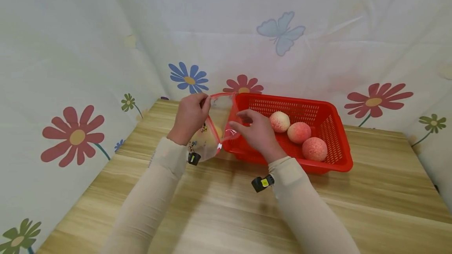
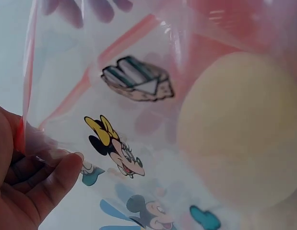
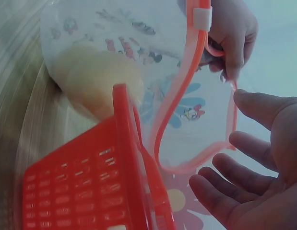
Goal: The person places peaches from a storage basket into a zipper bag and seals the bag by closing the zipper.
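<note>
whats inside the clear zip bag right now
One pale yellowish round fruit sits low in the zip bag, seen through the printed plastic. The left hand pinches the rim; whether anything smaller lies behind the fruit cannot be seen.

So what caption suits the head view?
Left hand holds a zip bag open; right hand beside the red basket of peaches.

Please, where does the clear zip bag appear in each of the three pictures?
Head: the zip bag is at centre, between the left hand and the right hand.
Left wrist: it fills the picture.
Right wrist: upper middle.
Shared landmark: the red basket.
</note>
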Demonstrator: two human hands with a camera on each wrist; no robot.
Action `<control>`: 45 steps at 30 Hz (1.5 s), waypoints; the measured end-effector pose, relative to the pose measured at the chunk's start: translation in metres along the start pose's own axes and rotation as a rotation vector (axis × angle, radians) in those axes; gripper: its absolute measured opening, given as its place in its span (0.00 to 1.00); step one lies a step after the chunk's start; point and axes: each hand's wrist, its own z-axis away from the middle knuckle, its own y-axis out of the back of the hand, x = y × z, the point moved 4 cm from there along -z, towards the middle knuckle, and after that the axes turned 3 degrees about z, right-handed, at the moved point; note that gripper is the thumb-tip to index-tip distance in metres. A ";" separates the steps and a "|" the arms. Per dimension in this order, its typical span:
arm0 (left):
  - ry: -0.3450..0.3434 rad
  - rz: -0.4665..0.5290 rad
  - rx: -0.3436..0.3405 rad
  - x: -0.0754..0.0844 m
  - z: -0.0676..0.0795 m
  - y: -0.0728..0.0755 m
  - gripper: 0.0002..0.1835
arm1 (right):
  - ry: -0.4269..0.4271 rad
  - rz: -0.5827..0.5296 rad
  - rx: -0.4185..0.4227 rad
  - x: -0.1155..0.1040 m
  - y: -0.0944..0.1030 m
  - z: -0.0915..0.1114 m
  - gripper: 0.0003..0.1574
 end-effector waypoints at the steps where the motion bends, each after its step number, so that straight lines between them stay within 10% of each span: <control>1: 0.000 -0.002 0.002 0.000 0.000 0.001 0.13 | -0.005 -0.002 -0.001 0.001 0.001 0.001 0.31; 45: 0.045 0.064 -0.064 0.006 -0.002 -0.017 0.12 | -0.252 0.135 0.002 0.099 0.098 0.017 0.34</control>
